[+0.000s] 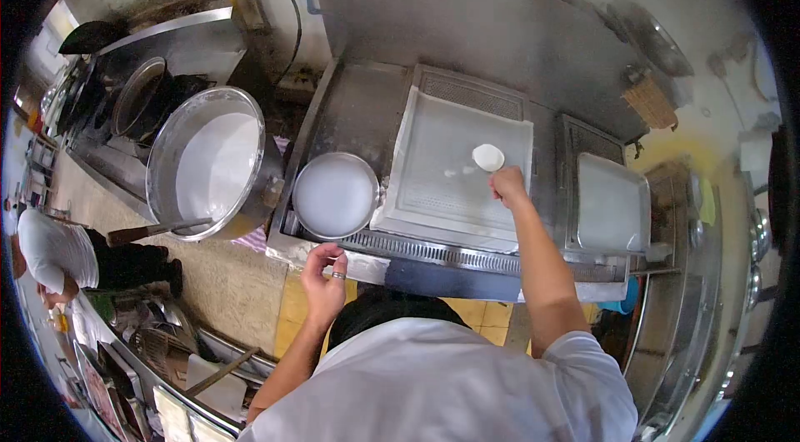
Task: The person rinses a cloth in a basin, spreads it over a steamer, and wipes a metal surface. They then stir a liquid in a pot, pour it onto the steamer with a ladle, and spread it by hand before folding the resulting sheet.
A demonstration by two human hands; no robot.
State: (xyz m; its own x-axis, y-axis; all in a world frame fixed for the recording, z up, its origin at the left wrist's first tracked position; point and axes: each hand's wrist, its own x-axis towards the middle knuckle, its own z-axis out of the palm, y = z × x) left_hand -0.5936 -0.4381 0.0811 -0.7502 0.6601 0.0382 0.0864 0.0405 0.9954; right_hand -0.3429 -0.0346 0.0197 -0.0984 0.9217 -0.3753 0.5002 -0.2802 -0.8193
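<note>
My right hand (508,185) is closed round the handle of a white ladle (488,158), held over a wide cloth-covered steaming tray (417,184). The handle is mostly hidden by my fingers. A few small white patches (458,172) show on the pale cloth left of the ladle. My left hand (323,279), with a ring on one finger, hovers by the counter's front edge, its fingers loosely curled and apart, with nothing seen in them. Just beyond it stands a round metal basin (335,195) of white liquid.
To the left, a large metal pot (260,129) holds more white liquid, with a wooden-handled tool (154,231) across its rim. A second covered tray (612,204) sits at the right. Another person (62,250) is at far left. A metal wall (467,17) rises behind the counter.
</note>
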